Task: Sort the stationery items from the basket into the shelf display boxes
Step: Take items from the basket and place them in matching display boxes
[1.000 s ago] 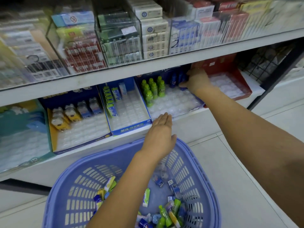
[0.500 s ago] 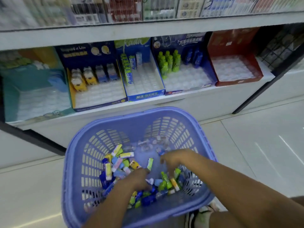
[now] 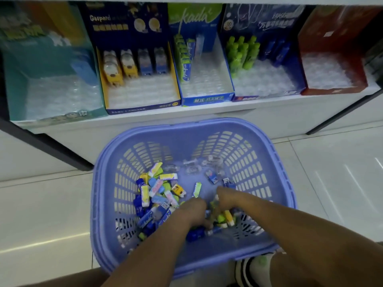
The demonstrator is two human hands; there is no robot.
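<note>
The left hand (image 3: 191,212) and right hand (image 3: 227,200) are buried fingers-down in the heap of small erasers (image 3: 157,193) in the lilac basket (image 3: 186,126) on the floor (image 3: 51,204); whether either grips anything, I cannot tell. Display boxes (image 3: 207,98) line the shelf (image 3: 269,112) beyond.

The head camera sits high above the scene and looks forward and steeply down. Its wide-angle lens bows straight lines towards the edges. The basket (image 3: 192,126) lies close beneath it, filling the lower middle of the view, and its inside is seen from above. The person's forearms (image 3: 290,228) enter from the bottom edge and run up into the middle. The shelf (image 3: 279,112) is farther off and faces the camera across the upper third. Its display boxes (image 3: 207,99) are seen from the front and above, so their insides show. The far left box is blurred. The floor (image 3: 41,214) fills both sides around the basket.
</note>
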